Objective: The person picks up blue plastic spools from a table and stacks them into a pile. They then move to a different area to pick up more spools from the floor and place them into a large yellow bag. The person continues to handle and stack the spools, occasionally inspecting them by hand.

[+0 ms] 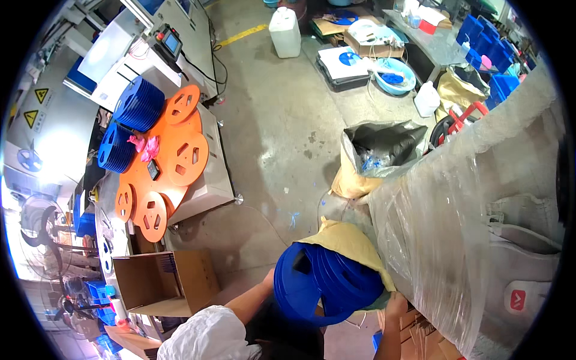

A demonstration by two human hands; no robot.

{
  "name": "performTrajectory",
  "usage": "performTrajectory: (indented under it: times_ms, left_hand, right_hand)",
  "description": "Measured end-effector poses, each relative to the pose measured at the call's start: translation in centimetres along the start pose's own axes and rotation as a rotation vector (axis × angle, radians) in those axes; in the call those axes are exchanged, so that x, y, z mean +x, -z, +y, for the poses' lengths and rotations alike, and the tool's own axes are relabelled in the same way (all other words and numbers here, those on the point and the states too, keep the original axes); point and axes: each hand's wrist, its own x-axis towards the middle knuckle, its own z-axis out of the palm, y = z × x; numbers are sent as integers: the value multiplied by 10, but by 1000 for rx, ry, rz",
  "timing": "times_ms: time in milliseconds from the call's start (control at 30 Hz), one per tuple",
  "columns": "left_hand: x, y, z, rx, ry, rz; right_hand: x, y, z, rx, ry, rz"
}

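Observation:
Blue plastic reels (300, 285), round with cut-out openings, are bunched together in the mouth of a yellow woven sack (348, 235) in front of me. My left hand (268, 281) grips the left rim of the nearest reel, its fingertips hidden behind it. At the sack's right edge, my right hand (396, 305) is closed on the sack's rim. The reels lean at different angles inside, and their lower parts are hidden by the sack.
To the left, an orange table (159, 171) carries stacks of blue reels (139, 103). An open cardboard box (150, 282) stands below it. Plastic-wrapped goods (432, 234) rise close on my right. Ahead are an open sack with scraps (354, 180) and a white jerrycan (284, 33).

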Motion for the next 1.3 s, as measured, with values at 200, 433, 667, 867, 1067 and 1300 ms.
performTrajectory:
  times_ms: [200, 433, 667, 867, 1067, 1300]
  left_hand:
    - [-16, 37, -6, 556, -112, -51]
    - [-25, -20, -5, 332, -15, -164]
    - [36, -18, 39, -435, 198, -173]
    - [71, -15, 77, -555, 419, -316]
    - [66, -54, 83, -591, 307, -233]
    - [70, -62, 57, -654, 134, -183]
  right_hand:
    - [-103, -29, -4, 230, -233, -74]
    - [-39, 9, -20, 249, 98, 30]
    - [-37, -4, -32, 454, 23, -28]
    - [-14, -14, -17, 372, 15, 47]
    - [-4, -8, 20, -69, 145, 98]
    - [2, 49, -14, 405, -27, -56]
